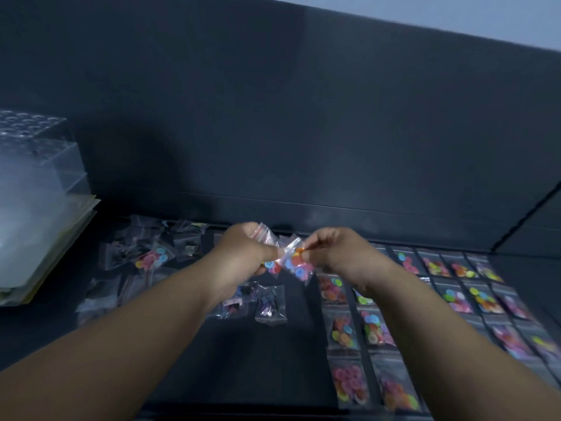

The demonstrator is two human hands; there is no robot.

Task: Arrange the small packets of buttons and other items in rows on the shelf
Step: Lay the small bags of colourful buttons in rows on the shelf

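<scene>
Just left of packet rows [455,296]: both hands, close together, raised off shelf [267,360].
Left hand [243,253]: curled round clear packet [268,237], possibly two, blurry.
Right hand [334,253]: thumb and finger pinch button packet [294,264] at its edge.
Loose pile [151,258]: farther left of rows, unsorted.

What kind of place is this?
Likely a craft or sewing-supplies shop shelf: rows of button packets on a dark shelf, a loose pile of packets, and a clear plastic box.
</scene>
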